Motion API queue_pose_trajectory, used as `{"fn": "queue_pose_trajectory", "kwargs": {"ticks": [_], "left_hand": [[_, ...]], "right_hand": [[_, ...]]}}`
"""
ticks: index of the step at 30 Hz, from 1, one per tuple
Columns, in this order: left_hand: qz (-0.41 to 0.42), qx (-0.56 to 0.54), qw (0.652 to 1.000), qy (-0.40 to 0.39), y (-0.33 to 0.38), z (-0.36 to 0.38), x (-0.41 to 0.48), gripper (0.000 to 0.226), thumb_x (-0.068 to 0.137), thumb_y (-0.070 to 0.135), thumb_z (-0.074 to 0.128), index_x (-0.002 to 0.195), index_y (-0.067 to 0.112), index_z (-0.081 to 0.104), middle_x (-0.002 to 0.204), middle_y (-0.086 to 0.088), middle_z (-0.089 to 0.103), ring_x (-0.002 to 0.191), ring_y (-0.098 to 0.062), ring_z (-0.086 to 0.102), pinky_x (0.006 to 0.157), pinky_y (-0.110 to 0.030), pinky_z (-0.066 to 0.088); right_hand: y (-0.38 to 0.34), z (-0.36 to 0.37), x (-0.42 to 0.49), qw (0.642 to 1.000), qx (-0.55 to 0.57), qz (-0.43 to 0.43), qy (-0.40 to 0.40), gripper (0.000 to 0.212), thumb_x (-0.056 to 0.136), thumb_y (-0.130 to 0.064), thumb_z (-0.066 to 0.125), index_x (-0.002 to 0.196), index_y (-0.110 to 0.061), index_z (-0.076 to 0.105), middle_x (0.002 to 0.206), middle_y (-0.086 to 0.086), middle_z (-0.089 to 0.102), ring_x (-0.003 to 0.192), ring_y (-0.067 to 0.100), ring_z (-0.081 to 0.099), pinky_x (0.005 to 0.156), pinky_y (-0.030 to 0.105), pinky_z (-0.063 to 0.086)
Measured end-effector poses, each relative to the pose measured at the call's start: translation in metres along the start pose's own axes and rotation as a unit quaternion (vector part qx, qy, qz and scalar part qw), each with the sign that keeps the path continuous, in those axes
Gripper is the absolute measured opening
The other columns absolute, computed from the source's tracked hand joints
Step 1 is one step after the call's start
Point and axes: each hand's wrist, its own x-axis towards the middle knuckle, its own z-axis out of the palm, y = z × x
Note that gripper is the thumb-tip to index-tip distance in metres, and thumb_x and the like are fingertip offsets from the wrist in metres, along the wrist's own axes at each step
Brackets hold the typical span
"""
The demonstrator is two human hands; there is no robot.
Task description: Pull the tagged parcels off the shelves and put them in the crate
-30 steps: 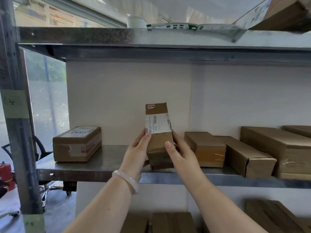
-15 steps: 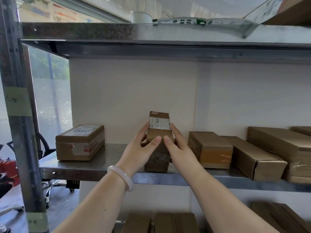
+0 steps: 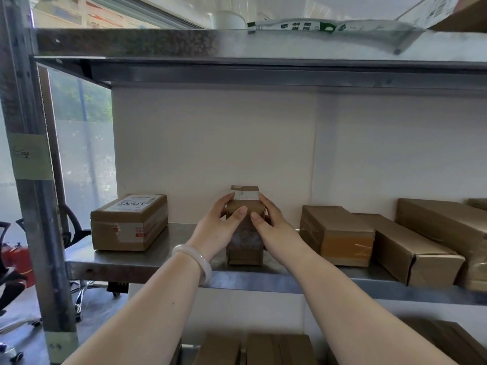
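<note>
Narrow brown parcel [image 3: 245, 250] stands upright on the metal shelf [image 3: 158, 267], near its front edge, white label [image 3: 246, 195] wrapped across its top. Left hand [image 3: 220, 229] and right hand [image 3: 272, 229] clasp it from either side, fingers curled round the upper half, thumbs on the near face. Pale bangle [image 3: 196, 262] on the left wrist. Labelled, taped box [image 3: 129, 222] sits well apart to the left. A row of plain cartons [image 3: 338, 235] lies to the right, the nearest just beside the right hand.
</note>
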Motion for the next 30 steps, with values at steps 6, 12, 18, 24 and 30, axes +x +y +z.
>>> {"fn": "queue_pose_trajectory", "kwargs": {"ticks": [6,12,18,24,30], "left_hand": [[0.134,0.207,0.967,0.065,0.026,0.005,-0.009,0.073,0.083,0.068,0.049,0.147,0.054,0.018,0.16,0.007,0.02,0.146,-0.022,0.021,0.114,-0.041,0.026],[0.346,0.274,0.889,0.12,0.057,0.059,-0.018,0.061,0.089,0.054,0.049,0.146,0.033,0.041,0.156,0.0,0.035,0.144,-0.023,0.028,0.113,-0.038,0.026],[0.239,0.228,0.943,-0.037,0.035,0.133,-0.009,0.06,0.091,0.055,0.052,0.147,0.044,0.032,0.158,0.008,0.026,0.145,-0.016,0.019,0.113,-0.029,0.017],[0.058,0.185,0.979,-0.068,0.026,0.183,0.019,0.06,0.088,0.062,0.05,0.142,0.037,0.043,0.152,0.001,0.037,0.137,-0.023,0.037,0.108,-0.032,0.031],[-0.062,0.082,0.992,-0.072,0.022,0.196,0.041,0.059,0.088,0.057,0.049,0.141,0.03,0.046,0.145,-0.002,0.047,0.125,-0.026,0.051,0.09,-0.024,0.035]], "right_hand": [[-0.016,-0.044,-0.006,0.992,-0.071,-0.074,0.079,0.063,0.092,-0.049,0.056,0.145,-0.053,0.024,0.146,-0.009,0.042,0.126,0.007,0.044,0.093,0.024,0.035],[-0.019,-0.117,-0.006,0.944,-0.236,-0.109,0.203,0.055,0.092,-0.046,0.055,0.144,-0.044,0.036,0.148,-0.012,0.039,0.132,0.008,0.038,0.101,0.026,0.032],[0.013,-0.166,-0.026,0.934,-0.245,-0.036,0.258,0.048,0.093,-0.04,0.056,0.139,-0.041,0.043,0.147,-0.007,0.039,0.133,0.011,0.036,0.097,0.024,0.028],[0.026,-0.187,-0.04,0.933,-0.248,-0.056,0.254,0.048,0.093,-0.04,0.056,0.138,-0.041,0.043,0.143,-0.012,0.04,0.125,0.0,0.034,0.099,0.021,0.027],[0.029,-0.209,-0.049,0.934,-0.245,-0.057,0.255,0.046,0.093,-0.041,0.053,0.138,-0.045,0.043,0.142,-0.011,0.041,0.129,0.007,0.039,0.099,0.023,0.03]]}}
